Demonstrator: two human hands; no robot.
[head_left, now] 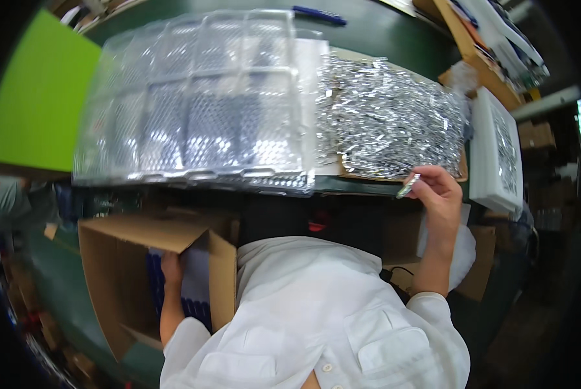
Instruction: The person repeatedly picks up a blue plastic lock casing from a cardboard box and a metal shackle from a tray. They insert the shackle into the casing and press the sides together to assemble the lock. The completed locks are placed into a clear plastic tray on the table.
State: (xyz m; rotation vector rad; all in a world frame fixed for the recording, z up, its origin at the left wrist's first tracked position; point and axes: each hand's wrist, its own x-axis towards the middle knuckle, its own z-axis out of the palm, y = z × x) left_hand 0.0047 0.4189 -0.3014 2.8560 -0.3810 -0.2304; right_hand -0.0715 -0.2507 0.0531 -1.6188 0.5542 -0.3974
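Right hand (438,193), fingertips nearly closed, pinches a silvery piece (408,186); slackening could drop it off the desk (374,32). Left hand (170,267) inside carton (141,235): grip indeterminable.

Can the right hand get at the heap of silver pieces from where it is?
Probably yes: the right hand is by the near edge of the heap of silver pieces, and nothing visible covers it. The small shiny piece it pinches might hinder picking up another.

Right hand (438,194) pinches a shiny piece (407,187) (slim).
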